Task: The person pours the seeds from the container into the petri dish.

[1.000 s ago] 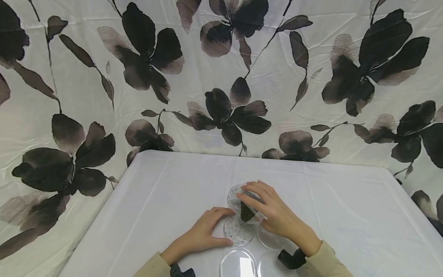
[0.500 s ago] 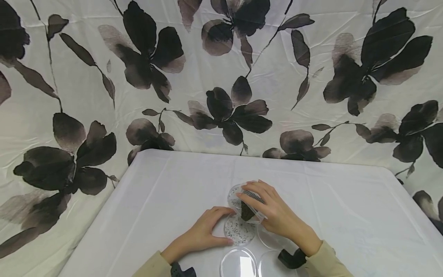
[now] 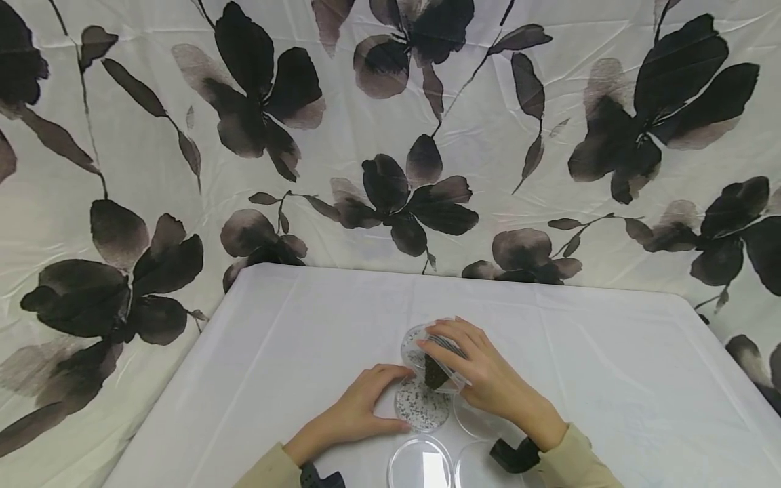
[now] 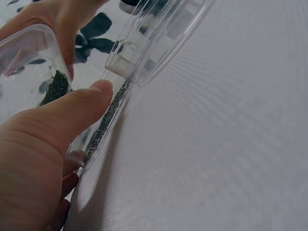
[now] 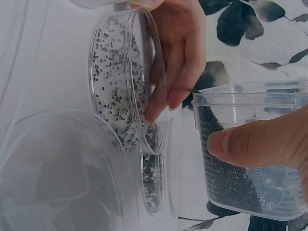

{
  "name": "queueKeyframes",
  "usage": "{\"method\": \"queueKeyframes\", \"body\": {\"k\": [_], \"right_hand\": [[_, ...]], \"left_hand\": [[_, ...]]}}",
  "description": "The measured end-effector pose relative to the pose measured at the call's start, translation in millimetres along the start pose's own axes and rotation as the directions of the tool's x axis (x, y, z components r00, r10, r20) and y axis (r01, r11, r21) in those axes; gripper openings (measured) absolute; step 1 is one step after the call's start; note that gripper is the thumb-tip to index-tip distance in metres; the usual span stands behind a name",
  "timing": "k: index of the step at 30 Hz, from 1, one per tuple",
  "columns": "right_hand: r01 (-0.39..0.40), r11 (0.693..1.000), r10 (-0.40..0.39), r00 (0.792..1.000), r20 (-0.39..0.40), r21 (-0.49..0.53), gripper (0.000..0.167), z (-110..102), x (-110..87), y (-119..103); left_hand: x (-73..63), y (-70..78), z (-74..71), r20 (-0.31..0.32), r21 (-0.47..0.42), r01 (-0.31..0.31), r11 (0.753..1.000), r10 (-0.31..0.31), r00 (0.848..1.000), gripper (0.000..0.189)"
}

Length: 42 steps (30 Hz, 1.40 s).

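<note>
My right hand (image 3: 491, 376) grips a clear plastic tub (image 5: 281, 103), tilted above a clear round petri dish (image 3: 422, 408). Dark, fine granules (image 5: 228, 185) are heaped against one side of the tub. Similar granules lie scattered over the dish's bottom. The thumb and fingers of my left hand (image 3: 360, 405) hold this dish by its rim from the left; the thumb (image 4: 98, 91) shows in the left wrist view. Behind it is another round dish (image 3: 413, 346) with granules, partly hidden by the tub and right hand.
Toward me stand a clear round dish (image 3: 399, 468) and another (image 3: 482, 468) beside it. A further clear dish (image 3: 472, 420) lies under the right wrist. All rest on a white-covered table (image 3: 293, 325). Flower-printed cloth (image 3: 342, 102) hangs behind.
The granules in the held dish have grown denser, with more dark specks across its bottom. Both hands and the tilted tub stay nearly in place.
</note>
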State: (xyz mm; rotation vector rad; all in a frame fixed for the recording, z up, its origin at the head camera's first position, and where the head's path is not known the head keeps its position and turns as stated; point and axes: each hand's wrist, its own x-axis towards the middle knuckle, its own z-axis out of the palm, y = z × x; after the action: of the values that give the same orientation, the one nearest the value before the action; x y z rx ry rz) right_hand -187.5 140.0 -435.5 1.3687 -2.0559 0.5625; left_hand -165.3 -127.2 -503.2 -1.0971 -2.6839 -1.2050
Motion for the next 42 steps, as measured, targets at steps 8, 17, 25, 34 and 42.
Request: {"method": "queueKeyframes", "body": {"k": [8, 17, 25, 34, 42], "right_hand": [[-0.004, 1.000, 0.004, 1.000, -0.006, 0.002, 0.093, 0.0, -1.8, 1.7], [-0.098, 0.995, 0.098, 0.995, -0.011, 0.028, 0.095, 2.5, -8.6, 7.1], [-0.212, 0.964, 0.219, 0.975, -0.028, 0.159, 0.092, 5.9, -15.9, 14.2], [-0.479, 0.809, 0.508, 0.861, 0.005, 0.341, 0.100, 1.1, -26.2, 22.4], [-0.613, 0.614, 0.697, 0.716, 0.023, 0.497, 0.107, -6.7, -32.3, 35.2]], "left_hand": [[0.3, -1.4, 0.7, 0.000, -0.002, -0.003, 1.000, 0.003, 1.000, 0.076], [-0.7, 0.7, 0.0, 0.001, -0.002, 0.003, 1.000, -0.003, 1.000, 0.076], [-1.3, 2.1, -0.4, 0.003, 0.004, 0.003, 1.000, -0.003, 1.000, 0.078], [-3.2, 0.7, 1.9, 0.000, -0.009, 0.021, 1.000, -0.021, 1.000, 0.079], [-3.5, -1.9, 2.9, -0.009, 0.014, 0.016, 1.000, -0.016, 1.000, 0.080]]}}
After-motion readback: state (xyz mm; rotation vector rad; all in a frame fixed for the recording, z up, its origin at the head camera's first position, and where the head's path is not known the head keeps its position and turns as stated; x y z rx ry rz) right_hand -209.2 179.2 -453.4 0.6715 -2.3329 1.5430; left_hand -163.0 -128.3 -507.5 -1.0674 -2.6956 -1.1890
